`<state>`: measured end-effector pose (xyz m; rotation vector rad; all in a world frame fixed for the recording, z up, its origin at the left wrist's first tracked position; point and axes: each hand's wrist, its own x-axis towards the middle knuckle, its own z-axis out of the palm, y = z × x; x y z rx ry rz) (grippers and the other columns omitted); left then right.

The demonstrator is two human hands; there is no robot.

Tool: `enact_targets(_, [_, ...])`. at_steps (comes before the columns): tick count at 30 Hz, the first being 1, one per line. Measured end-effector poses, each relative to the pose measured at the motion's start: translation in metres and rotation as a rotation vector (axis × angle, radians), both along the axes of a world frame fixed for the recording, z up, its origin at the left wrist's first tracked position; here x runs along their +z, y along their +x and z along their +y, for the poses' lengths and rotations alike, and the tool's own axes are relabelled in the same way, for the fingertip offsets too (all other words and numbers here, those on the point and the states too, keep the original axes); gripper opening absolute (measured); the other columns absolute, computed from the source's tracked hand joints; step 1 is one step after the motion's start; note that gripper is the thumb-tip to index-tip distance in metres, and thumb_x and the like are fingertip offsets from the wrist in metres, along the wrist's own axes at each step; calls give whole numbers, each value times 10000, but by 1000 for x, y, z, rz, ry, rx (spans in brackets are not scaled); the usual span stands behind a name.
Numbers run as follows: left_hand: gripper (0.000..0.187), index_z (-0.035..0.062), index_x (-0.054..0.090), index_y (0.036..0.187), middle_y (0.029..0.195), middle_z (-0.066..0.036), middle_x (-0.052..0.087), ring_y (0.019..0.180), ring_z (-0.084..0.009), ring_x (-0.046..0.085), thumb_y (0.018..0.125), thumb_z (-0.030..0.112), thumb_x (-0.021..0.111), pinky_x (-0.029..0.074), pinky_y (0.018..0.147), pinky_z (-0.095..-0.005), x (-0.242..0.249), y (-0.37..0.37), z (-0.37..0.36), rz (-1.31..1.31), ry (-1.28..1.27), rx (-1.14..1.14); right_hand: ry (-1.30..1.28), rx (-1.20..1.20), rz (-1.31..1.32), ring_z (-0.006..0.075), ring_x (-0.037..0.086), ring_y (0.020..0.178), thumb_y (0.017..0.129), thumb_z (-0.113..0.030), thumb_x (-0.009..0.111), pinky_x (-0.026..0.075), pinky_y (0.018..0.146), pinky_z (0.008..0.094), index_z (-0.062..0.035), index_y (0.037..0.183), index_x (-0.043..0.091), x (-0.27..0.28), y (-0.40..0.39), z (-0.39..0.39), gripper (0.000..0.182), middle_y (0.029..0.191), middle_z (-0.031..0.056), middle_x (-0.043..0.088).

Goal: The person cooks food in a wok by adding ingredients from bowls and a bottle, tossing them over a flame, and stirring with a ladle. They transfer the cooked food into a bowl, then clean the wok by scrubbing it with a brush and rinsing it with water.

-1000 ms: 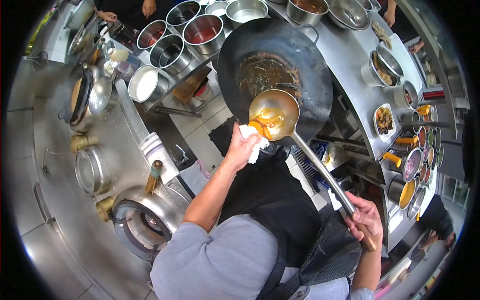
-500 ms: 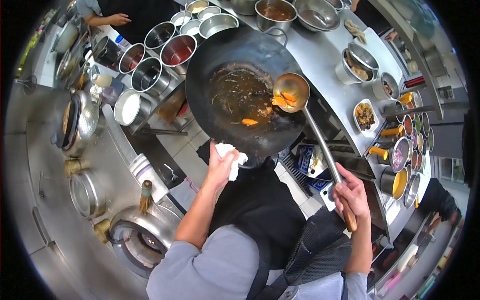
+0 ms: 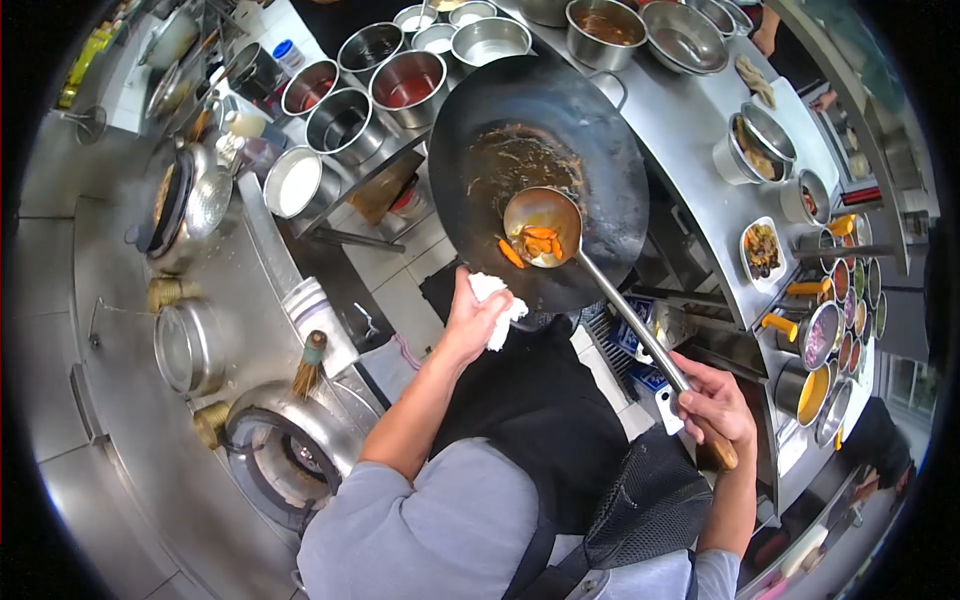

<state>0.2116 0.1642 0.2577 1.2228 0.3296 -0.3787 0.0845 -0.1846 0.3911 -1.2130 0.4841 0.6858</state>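
Observation:
My left hand [image 3: 477, 318] is closed round a white cloth [image 3: 502, 312] at the near edge of a large dark wok [image 3: 610, 165]. Brown residue coats the wok's middle. With closed fingers, my right hand [image 3: 715, 405] grips the wooden-ended handle of a long metal ladle [image 3: 640, 325]. The ladle's bowl is inside the wok and holds several orange pieces [image 3: 540, 240] with some liquid. One more orange piece [image 3: 511, 253] lies at the bowl's left edge.
Metal pots of sauce [image 3: 408, 84] stand beyond the wok on the left. A white dish of cooked food [image 3: 762, 252] sits on the right counter, near small ingredient containers [image 3: 822, 335]. At lower left are a burner [image 3: 285, 460] and a brush [image 3: 311, 362].
The ladle's bowl has moved left and nearer within the wok, to the loose orange piece. The camera view has shifted, so the surroundings appear further right. Both hands keep their holds.

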Motion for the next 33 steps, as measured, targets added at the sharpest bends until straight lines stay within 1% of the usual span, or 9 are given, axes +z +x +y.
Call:
enact_targets(4, [440, 14, 331, 1199, 962, -62, 543, 830, -109, 592, 856, -39, 602, 527, 699, -261, -5, -1, 4, 8, -21, -15, 127, -66, 60, 109, 518, 419, 895, 22, 622, 406, 371, 226, -13, 1434, 469, 6, -5, 2, 561, 696, 106, 612])
enact_targets(6, [743, -60, 118, 1441, 1065, -132, 584, 926, -167, 630, 877, -30, 599, 546, 811, -301, -13, -1, 7, 74, 70, -69, 157, -67, 55, 110, 512, 416, 893, 13, 629, 392, 366, 226, -10, 1432, 470, 10, -7, 0, 561, 690, 114, 607])
enact_targets(11, [555, -11, 266, 1316, 989, -102, 601, 884, -168, 651, 880, -21, 608, 560, 763, -307, -20, 1, 15, 33, 1, -82, 205, -144, 75, 110, 503, 414, 857, -31, 667, 376, 330, 203, 78, 1390, 472, 29, -23, -4, 578, 698, 161, 609])
enact_targets(13, [416, 9, 332, 1141, 929, -86, 585, 818, -130, 613, 849, -3, 629, 529, 674, -268, -6, 3, 9, 57, -60, -17, 230, -178, 74, 109, 496, 407, 857, -34, 670, 372, 330, 197, 78, 1389, 473, 27, -35, -9, 578, 698, 166, 606])
enact_targets(18, [496, -8, 330, 1213, 933, -67, 597, 835, -121, 610, 848, 40, 663, 525, 689, -271, -17, 5, 9, 98, -51, -2, 355, -295, 81, 92, 422, 351, 895, -63, 631, 297, 304, 202, 52, 1402, 471, 10, -51, -9, 544, 658, 184, 585])
enact_targets(21, [262, 82, 482, 1096, 950, -53, 578, 849, -148, 632, 881, 3, 609, 563, 712, -311, -16, 2, 9, 99, -73, -7, 360, -362, 90, 87, 433, 350, 908, -115, 629, 298, 288, 193, 42, 1433, 427, 4, -54, 2, 584, 671, 175, 581])
enact_targets(26, [114, 70, 561, 994, 793, -27, 609, 680, -159, 637, 891, 65, 609, 527, 582, -294, -1, -4, 4, 111, -49, -10, 371, -518, -29, 71, 405, 354, 933, -174, 624, 304, 285, 195, 6, 1486, 353, 2, -68, 9, 642, 699, 127, 552])
enact_targets(30, [94, 87, 553, 981, 797, -26, 604, 654, -145, 619, 904, 98, 605, 478, 522, -280, -5, -2, 7, 81, -70, -49, 245, -713, -244, 89, 429, 359, 951, -163, 610, 331, 295, 218, -22, 1474, 394, 3, -78, 8, 582, 697, 120, 557])
enact_targets(33, [76, 97, 525, 999, 804, -24, 582, 673, -153, 620, 935, 90, 567, 481, 524, -288, -2, -2, 2, 81, -78, -44, -19, -824, -311, 120, 486, 385, 942, -110, 604, 379, 337, 225, -42, 1481, 390, 9, -78, 4, 584, 717, 114, 592])
